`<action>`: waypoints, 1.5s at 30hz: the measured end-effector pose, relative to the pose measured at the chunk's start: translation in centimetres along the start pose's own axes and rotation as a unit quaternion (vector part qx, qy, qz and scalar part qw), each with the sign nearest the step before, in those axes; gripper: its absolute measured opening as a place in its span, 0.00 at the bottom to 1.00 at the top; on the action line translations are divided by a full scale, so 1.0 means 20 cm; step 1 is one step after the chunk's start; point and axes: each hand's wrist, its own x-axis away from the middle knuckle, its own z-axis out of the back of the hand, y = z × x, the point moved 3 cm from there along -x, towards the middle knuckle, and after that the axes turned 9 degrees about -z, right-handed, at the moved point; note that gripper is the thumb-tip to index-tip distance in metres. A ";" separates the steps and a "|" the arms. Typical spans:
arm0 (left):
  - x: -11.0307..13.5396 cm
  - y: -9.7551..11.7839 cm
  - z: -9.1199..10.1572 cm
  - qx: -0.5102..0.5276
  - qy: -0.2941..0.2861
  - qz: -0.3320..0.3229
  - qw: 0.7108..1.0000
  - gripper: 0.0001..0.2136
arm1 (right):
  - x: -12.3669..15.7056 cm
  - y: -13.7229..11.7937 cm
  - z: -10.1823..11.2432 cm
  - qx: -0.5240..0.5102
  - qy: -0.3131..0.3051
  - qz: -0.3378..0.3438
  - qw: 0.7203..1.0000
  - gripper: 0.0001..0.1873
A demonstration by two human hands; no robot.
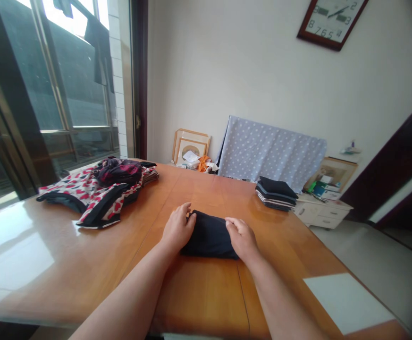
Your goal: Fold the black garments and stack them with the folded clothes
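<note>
A dark navy garment (211, 236), folded into a flat rectangle, lies on the wooden table (198, 288) in front of me. My left hand (179, 226) is at its left edge, with thumb and fingers closed about the far left corner. At the far right corner, my right hand (241, 236) pinches the cloth between thumb and curled fingers. The garment's underside is hidden.
A loose heap of clothes (96, 191) with a red-patterned top lies at the left. A neat stack of folded clothes (276, 193) stands at the right. A white sheet (347, 300) lies near the right edge. Beyond the table is a dotted cloth (269, 151).
</note>
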 end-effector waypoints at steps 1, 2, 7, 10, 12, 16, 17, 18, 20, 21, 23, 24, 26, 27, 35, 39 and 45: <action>0.00 0.02 0.01 -0.006 -0.008 -0.018 1.000 0.20 | -0.02 0.02 0.02 -0.015 0.005 -0.022 1.000 0.19; 0.01 0.05 0.02 -0.008 -0.020 -0.038 0.999 0.18 | -0.03 0.03 0.05 -0.024 0.004 -0.042 0.999 0.17; 0.02 0.13 0.05 -0.034 -0.063 -0.075 0.995 0.16 | 0.00 0.09 0.14 -0.030 -0.010 -0.090 0.995 0.11; 0.01 0.09 0.09 -0.047 -0.049 -0.008 0.998 0.20 | 0.09 0.12 0.16 -0.037 -0.025 -0.076 0.996 0.10; 0.01 0.06 0.11 -0.041 -0.047 0.023 0.998 0.21 | 0.15 0.13 0.15 -0.043 -0.040 -0.055 0.997 0.10; 0.01 0.01 0.13 -0.016 -0.042 0.061 0.997 0.21 | 0.23 0.15 0.10 -0.062 -0.045 -0.019 0.997 0.13; 0.01 0.00 0.13 -0.007 -0.036 0.066 0.997 0.21 | 0.24 0.15 0.10 -0.068 -0.039 -0.017 0.997 0.13; 0.01 0.00 0.13 0.001 -0.028 0.069 0.997 0.21 | 0.25 0.15 0.09 -0.074 -0.033 -0.015 0.997 0.14; 0.02 -0.01 0.13 0.013 -0.016 0.069 0.997 0.21 | 0.25 0.16 0.08 -0.080 -0.024 -0.010 0.996 0.15; 0.01 -0.01 0.13 0.018 -0.015 0.069 0.997 0.22 | 0.25 0.16 0.08 -0.081 -0.025 -0.007 0.996 0.16; 0.00 -0.02 0.14 0.026 -0.017 0.076 0.997 0.22 | 0.25 0.16 0.08 -0.077 -0.028 0.001 0.997 0.16; -0.01 -0.01 0.15 0.027 -0.021 0.081 0.996 0.22 | 0.25 0.16 0.09 -0.074 -0.027 0.005 0.997 0.17; -0.02 0.01 0.16 0.024 -0.033 0.086 0.995 0.21 | 0.25 0.16 0.09 -0.067 -0.026 0.010 0.997 0.18; -0.03 0.03 0.18 0.020 -0.040 0.087 0.995 0.20 | 0.25 0.16 0.09 -0.063 -0.026 0.011 0.998 0.18; 0.13 0.20 0.28 0.012 -0.079 0.109 0.991 0.19 | 0.25 0.17 0.10 -0.063 -0.042 0.012 0.997 0.20; 0.28 0.26 0.29 0.030 -0.114 0.107 0.987 0.18 | 0.25 0.19 0.09 -0.064 -0.050 0.004 0.997 0.20; 0.38 0.35 0.28 -0.025 -0.124 0.104 0.987 0.14 | 0.24 0.19 0.09 -0.065 -0.053 -0.013 0.996 0.20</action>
